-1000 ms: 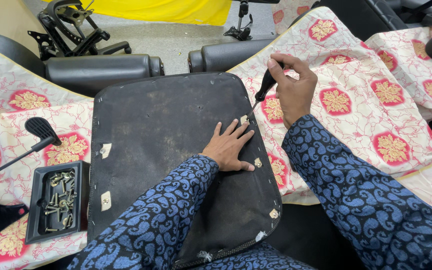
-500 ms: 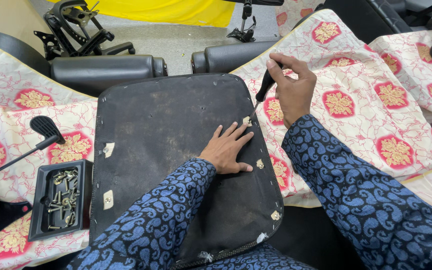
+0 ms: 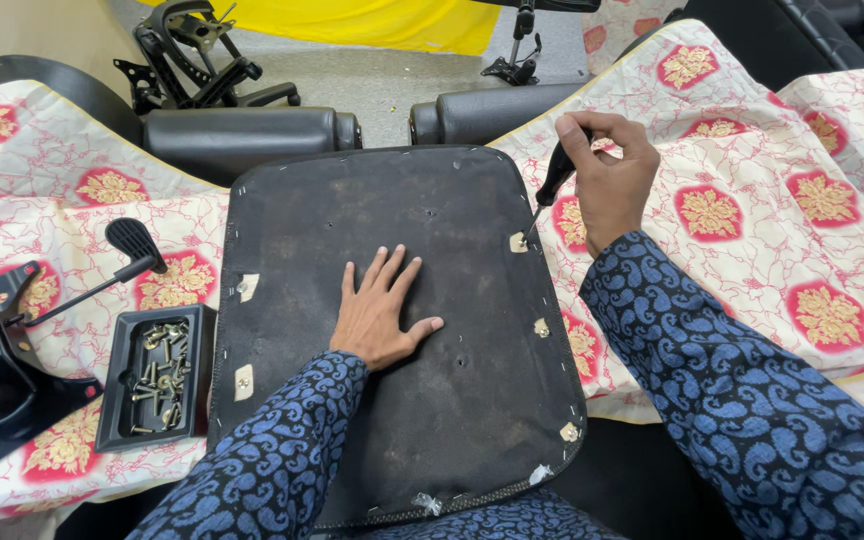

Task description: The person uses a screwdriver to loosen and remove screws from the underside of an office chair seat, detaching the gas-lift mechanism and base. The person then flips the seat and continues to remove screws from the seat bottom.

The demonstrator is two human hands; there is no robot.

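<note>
At frame centre, the upturned black seat base (image 3: 392, 310) is pressed flat by the open left hand (image 3: 380, 312). A black-handled screwdriver (image 3: 549, 187) is gripped by the right hand (image 3: 607, 180), tip on a right-edge bracket (image 3: 518, 243). A screw tray (image 3: 155, 377) lies lower left, beside a lever (image 3: 102, 270).

light: bright, even, overhead | shadows: soft, faint | focus: sharp | edges: slight wide-angle bending
</note>
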